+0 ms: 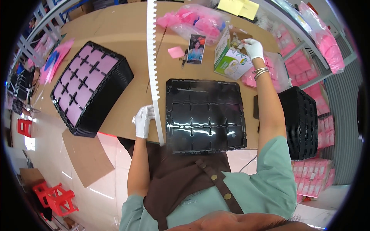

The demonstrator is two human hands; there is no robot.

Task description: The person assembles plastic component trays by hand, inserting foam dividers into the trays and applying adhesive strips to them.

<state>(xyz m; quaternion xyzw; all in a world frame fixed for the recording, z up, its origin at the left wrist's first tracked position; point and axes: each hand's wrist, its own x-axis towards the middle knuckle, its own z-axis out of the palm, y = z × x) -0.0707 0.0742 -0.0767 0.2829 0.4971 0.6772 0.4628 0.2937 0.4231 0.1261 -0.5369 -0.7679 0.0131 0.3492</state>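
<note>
A shallow black plastic tray (206, 115) with moulded compartments lies in front of me, glossy and without pink pieces in it. To its left my left hand (143, 121), in a white glove, is by the table edge with its fingers curled against a long white notched strip (153, 77). Whether anything is in those fingers does not show. My right hand (254, 49), also gloved, reaches to the top of an open white and green carton (233, 63). Its fingers are bent together over small pale items (236, 41) in the carton; what they pinch is too small to name.
At left stands a stack of black trays (111, 92) with pink sheets in the top one. Another black tray stack (298, 121) is at right. A phone (196, 49), a pink square (176, 52) and bagged pink pieces (196, 19) lie at the back. Red stools (59, 198) stand on the floor.
</note>
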